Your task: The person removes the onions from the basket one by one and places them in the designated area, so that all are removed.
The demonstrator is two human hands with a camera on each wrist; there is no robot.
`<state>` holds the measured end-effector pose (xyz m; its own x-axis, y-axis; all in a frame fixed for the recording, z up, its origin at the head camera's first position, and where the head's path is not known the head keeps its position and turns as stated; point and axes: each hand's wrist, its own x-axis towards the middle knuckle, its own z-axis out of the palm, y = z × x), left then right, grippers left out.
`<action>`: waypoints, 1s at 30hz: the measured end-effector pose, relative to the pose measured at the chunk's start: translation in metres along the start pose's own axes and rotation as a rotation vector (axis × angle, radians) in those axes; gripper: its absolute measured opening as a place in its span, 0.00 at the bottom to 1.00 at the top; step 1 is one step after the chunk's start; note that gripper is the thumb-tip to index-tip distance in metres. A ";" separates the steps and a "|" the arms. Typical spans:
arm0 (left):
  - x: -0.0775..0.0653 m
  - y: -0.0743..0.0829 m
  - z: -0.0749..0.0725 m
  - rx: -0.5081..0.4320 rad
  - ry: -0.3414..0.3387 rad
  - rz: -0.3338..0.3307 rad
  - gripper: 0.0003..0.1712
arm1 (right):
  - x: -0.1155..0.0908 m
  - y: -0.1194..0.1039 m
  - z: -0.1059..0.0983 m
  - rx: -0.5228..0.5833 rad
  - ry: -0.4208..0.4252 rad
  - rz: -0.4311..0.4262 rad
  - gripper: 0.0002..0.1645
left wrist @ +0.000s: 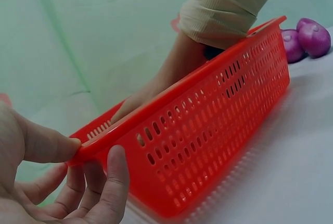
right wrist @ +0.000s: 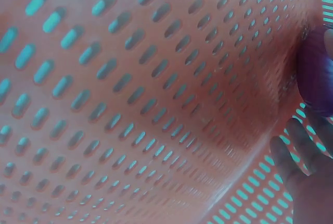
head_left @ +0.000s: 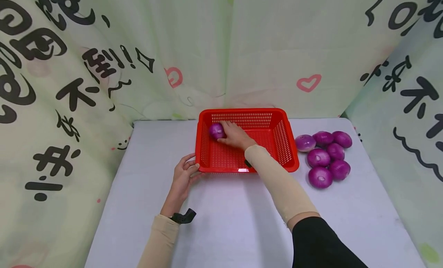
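Observation:
A red plastic basket (head_left: 249,139) with slotted walls stands on the white table. My left hand (head_left: 183,173) pinches its near left corner rim, thumb on top and fingers below, as the left wrist view also shows. My right hand (head_left: 237,136) reaches down inside the basket and holds a purple onion (head_left: 217,131) by its right side, at the basket's left end. The right wrist view catches only part of that onion (right wrist: 315,73) at its right edge, with fingers (right wrist: 302,151) close below it; the rest of the grip lies outside that frame.
Several purple onions lie bunched right of the basket, one of the nearest being a large onion (head_left: 320,177). Behind the white table (head_left: 221,222) hangs a pale green curtain (head_left: 263,49) with black lettering, which also covers both sides.

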<state>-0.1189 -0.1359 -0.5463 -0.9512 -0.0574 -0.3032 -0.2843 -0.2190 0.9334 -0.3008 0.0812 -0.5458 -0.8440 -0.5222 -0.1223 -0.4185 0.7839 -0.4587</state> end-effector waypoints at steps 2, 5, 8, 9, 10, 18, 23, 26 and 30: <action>0.000 0.001 0.000 -0.003 0.004 0.001 0.28 | 0.001 -0.001 -0.001 -0.018 0.006 0.002 0.46; -0.001 0.002 0.001 -0.007 0.004 0.001 0.28 | 0.002 0.000 -0.001 -0.037 0.023 0.013 0.45; 0.000 0.002 0.001 -0.005 0.005 0.003 0.28 | 0.002 0.001 -0.001 -0.040 0.045 0.028 0.43; 0.000 0.002 0.001 -0.006 0.005 0.004 0.28 | 0.002 0.001 -0.001 -0.036 0.048 0.035 0.42; -0.001 0.002 0.001 -0.008 0.006 0.004 0.28 | 0.002 0.001 -0.001 -0.033 0.049 0.040 0.42; 0.000 -0.001 -0.001 -0.017 -0.008 -0.001 0.28 | 0.001 -0.005 -0.003 -0.107 0.040 -0.013 0.45; 0.000 -0.002 -0.003 -0.011 -0.013 -0.005 0.29 | 0.007 -0.016 -0.004 -0.179 0.042 -0.084 0.42; 0.000 -0.001 -0.004 -0.008 -0.010 -0.005 0.29 | 0.011 -0.023 -0.003 -0.176 0.020 -0.097 0.42; 0.000 -0.001 -0.004 -0.005 -0.017 -0.002 0.29 | 0.013 -0.028 0.000 -0.146 -0.037 -0.082 0.43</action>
<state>-0.1181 -0.1398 -0.5477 -0.9526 -0.0403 -0.3014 -0.2854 -0.2237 0.9319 -0.2998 0.0524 -0.5345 -0.7932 -0.5963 -0.1232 -0.5319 0.7771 -0.3365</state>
